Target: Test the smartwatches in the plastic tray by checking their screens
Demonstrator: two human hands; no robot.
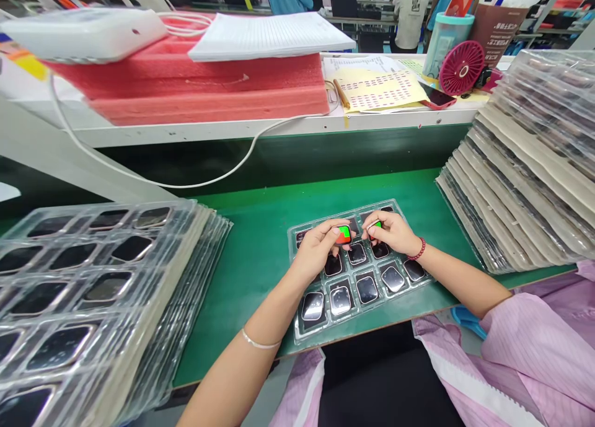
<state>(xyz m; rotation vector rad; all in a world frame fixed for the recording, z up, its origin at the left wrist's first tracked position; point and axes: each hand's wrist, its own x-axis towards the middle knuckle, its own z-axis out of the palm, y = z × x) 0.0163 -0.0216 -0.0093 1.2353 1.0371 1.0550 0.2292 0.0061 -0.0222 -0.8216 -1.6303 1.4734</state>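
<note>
Tray of clear, compartmented plastic [325, 325] lies on the green tabletop [253, 247], dark rounded-square glass pieces [367, 289] in its compartments. Above it, the left hand [318, 246] is clamped on a small rounded-square screen lit red and green [343, 235]; the right hand [395, 230], slightly apart, pinches a similar lit screen [375, 227]. Stacked clear trays [525, 188] stand on both sides.

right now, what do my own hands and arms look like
Both hands are gloveless. The left hand has a thin silver-toned bangle farther up its forearm; the right hand has a dark red beaded bracelet at its wrist. A loose, pale pink-purple striped sleeve covers the upper right arm.
</note>
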